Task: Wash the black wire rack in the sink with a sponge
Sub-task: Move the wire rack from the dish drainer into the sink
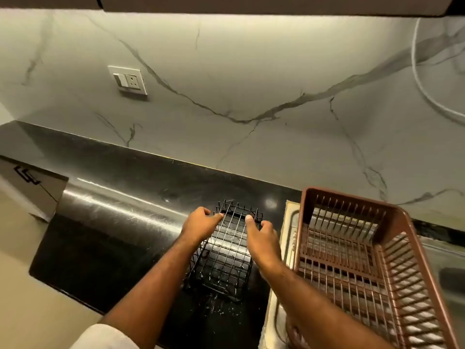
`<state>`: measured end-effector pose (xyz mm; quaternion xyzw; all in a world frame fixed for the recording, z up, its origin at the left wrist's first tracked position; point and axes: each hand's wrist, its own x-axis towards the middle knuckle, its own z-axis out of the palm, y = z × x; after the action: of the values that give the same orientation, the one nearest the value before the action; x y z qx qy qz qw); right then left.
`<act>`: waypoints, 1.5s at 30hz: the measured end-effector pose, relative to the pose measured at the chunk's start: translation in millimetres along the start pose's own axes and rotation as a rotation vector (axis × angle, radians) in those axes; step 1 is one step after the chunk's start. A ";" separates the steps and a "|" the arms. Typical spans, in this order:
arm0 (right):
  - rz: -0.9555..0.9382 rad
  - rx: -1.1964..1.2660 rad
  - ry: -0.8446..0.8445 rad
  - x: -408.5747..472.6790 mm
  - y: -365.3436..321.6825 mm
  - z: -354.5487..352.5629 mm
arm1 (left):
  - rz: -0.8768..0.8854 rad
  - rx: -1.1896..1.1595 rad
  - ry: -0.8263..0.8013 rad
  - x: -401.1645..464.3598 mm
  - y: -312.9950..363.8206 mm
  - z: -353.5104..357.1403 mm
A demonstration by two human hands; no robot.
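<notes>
Rack (224, 250) on the black counter (113, 222), left of the sink (289, 238) — long axis running away from the person. Left hand (198, 222) and right hand (261, 239) flank its far end, fingers curled onto the top wires — grasping, apparently for a lift rightward.

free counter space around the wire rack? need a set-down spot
Bare black countertop lies left of the wire rack, up to the marble backsplash. Right side is crowded: the brown dish basket sits close, with only the right hand in the gap. Left hand is at the rack's far left edge.
</notes>
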<state>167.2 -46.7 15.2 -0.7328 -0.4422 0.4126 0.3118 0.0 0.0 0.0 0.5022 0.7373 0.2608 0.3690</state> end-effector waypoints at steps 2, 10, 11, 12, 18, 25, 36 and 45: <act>0.089 -0.007 -0.017 6.1 2.8 9.6 | -0.065 0.005 -0.041 4.5 -5.0 0.1; 0.197 -0.045 -0.076 24.0 27.6 34.1 | -0.078 -0.025 -0.248 22.2 -32.8 4.9; 0.201 -0.036 -0.080 25.5 30.5 36.4 | -0.080 -0.059 -0.261 22.8 -34.2 5.7; 0.203 -0.027 -0.084 26.7 32.8 38.2 | -0.085 -0.097 -0.268 23.2 -36.0 7.3; 0.154 -0.011 -0.023 29.4 36.1 38.1 | -0.017 -0.087 -0.214 21.3 -36.3 10.8; 0.059 0.109 -0.045 18.2 23.9 16.8 | 0.082 0.035 -0.117 9.5 -18.6 -3.9; -0.152 0.176 -0.062 -17.5 -14.8 -98.8 | 0.233 -0.128 -0.109 -59.1 72.1 -11.2; -0.209 0.173 0.008 -30.0 22.3 -233.9 | 0.261 -0.251 -0.253 -121.7 156.6 62.9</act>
<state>373.8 -104.7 115.5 -0.6548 -0.4777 0.4113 0.4169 163.7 -56.4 115.4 0.5721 0.5759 0.3309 0.4812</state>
